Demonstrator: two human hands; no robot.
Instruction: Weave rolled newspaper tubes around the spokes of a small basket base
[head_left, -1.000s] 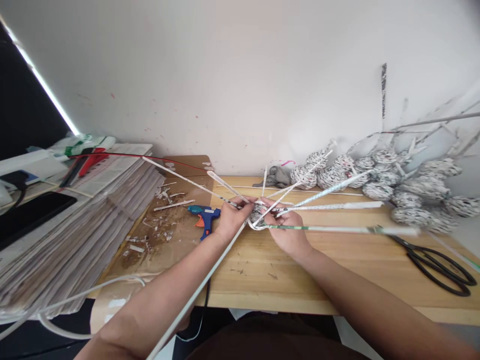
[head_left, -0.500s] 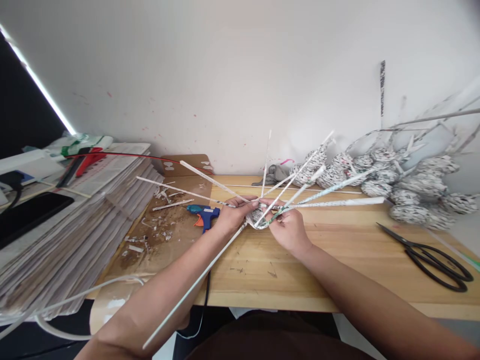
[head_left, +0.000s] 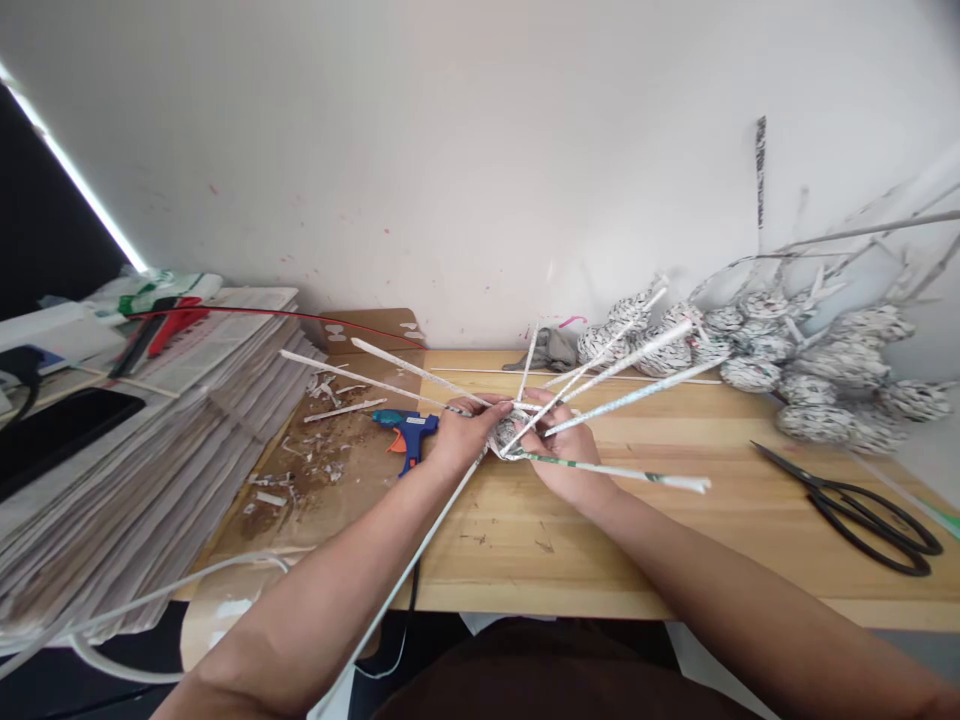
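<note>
Between my two hands is a small woven newspaper piece [head_left: 507, 434], with several rolled paper tubes fanning out from its rim. My left hand [head_left: 469, 432] is closed on its left side, thumb on top of the rim. On the right side, my right hand [head_left: 566, 450] pinches the weave among the tubes; its fingertips are partly hidden. A tube with green marks [head_left: 611, 469] crosses over my right hand, pointing right. A long pale tube [head_left: 409, 540] runs from the piece down along my left forearm.
A blue glue gun [head_left: 414, 432] lies left of my hands, beside paper scraps on brown cardboard [head_left: 322, 510]. Stacked newspapers [head_left: 150, 480] fill the left. Black scissors [head_left: 855, 505] lie at right, with several woven paper balls [head_left: 817, 400] behind them against the wall.
The green-marked tube has swung down and toward me, now lying across my right hand. Other right-hand tubes have shifted, and the woven piece has moved slightly left.
</note>
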